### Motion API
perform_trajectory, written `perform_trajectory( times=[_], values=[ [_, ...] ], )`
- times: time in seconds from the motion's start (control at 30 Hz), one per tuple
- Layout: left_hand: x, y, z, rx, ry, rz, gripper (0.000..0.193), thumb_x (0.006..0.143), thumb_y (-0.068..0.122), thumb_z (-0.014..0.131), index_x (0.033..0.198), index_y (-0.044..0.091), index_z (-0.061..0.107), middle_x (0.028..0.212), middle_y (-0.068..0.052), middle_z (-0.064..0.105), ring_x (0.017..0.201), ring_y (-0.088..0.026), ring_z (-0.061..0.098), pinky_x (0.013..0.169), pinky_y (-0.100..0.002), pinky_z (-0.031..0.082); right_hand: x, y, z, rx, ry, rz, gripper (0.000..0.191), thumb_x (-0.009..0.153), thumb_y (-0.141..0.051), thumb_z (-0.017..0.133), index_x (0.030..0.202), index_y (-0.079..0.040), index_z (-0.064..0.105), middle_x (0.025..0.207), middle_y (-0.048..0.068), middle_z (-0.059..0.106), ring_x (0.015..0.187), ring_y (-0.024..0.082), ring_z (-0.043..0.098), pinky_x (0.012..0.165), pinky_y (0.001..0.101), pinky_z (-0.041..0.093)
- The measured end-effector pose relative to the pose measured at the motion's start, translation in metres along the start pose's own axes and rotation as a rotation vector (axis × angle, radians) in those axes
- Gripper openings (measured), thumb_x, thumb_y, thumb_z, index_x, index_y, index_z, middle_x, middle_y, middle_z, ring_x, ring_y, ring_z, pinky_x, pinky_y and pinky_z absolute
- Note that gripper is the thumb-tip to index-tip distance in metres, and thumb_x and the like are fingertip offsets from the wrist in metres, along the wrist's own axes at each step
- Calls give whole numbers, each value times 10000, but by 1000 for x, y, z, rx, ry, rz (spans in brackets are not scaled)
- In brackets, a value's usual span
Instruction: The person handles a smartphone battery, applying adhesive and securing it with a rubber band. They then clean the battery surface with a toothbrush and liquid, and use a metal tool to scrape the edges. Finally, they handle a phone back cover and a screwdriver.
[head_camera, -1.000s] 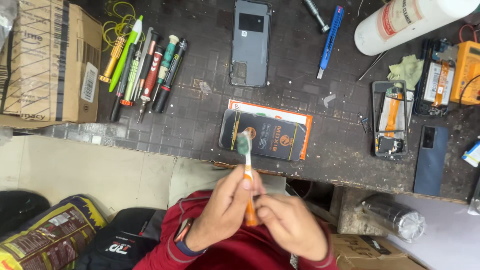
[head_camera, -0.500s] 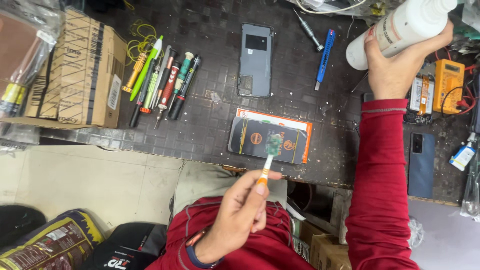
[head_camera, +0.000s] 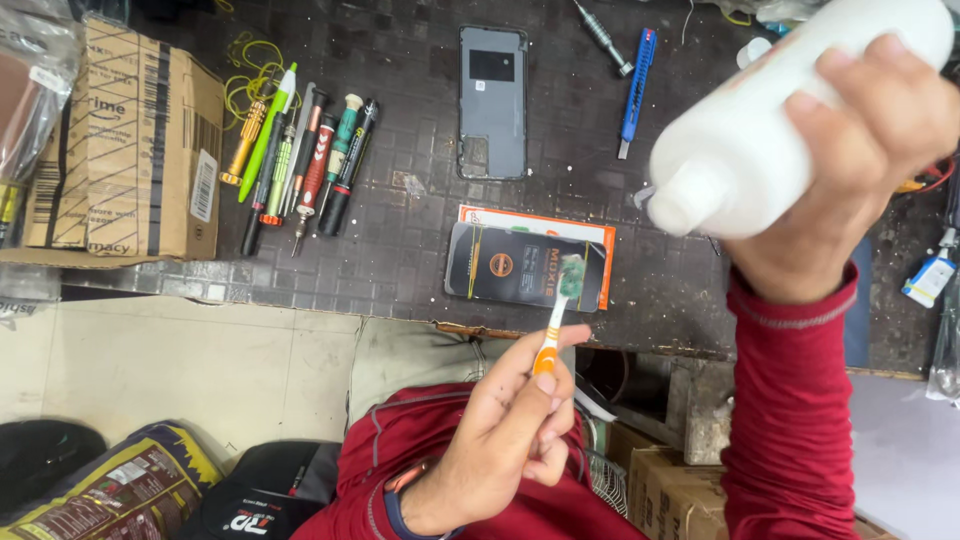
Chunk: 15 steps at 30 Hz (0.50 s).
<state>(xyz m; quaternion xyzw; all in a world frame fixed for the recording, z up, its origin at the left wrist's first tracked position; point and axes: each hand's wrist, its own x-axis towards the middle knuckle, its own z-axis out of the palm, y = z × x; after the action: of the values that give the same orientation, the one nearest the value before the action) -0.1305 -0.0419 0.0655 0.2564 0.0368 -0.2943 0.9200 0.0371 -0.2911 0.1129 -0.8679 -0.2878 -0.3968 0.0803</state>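
While our left hand (head_camera: 505, 430) pinches an orange-and-white toothbrush (head_camera: 553, 325) upright above the workbench edge (head_camera: 330, 285), our right hand (head_camera: 850, 170) grips a tilted white plastic bottle (head_camera: 770, 130), nozzle near the bristles.

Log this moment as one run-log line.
left hand: holds toothbrush, bristles up | right hand: grips white bottle, nozzle tilted toward brush | worktop: phone back cover, screwdrivers

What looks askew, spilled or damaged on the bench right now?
No spill shows. The white plastic bottle in the right hand is tipped, nozzle low, apart from the orange-handled toothbrush in the left hand.
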Motion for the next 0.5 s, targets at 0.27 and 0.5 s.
perform_trajectory(
  times=[0.27, 0.5],
  values=[
    [2, 0, 11, 32, -33, -33, 476, 1109, 113, 381, 1572, 26, 317, 901, -14, 416, 617, -53, 329, 471, -196, 302, -9, -19, -28, -90, -42, -193, 425, 930, -267, 867, 1243, -298, 582, 1324, 65, 527, 1356, 362, 394, 1174, 633, 276],
    [5, -3, 13, 54, -25, -27, 484, 1107, 99, 371, 1582, 30, 305, 894, -13, 414, 635, -49, 329, 479, -200, 313, -12, -10, -30, -97, -12, -353, 516, 857, -86, 912, 1234, -316, 646, 1327, 48, 496, 1402, 311, 367, 1189, 563, 398]
  ],
)
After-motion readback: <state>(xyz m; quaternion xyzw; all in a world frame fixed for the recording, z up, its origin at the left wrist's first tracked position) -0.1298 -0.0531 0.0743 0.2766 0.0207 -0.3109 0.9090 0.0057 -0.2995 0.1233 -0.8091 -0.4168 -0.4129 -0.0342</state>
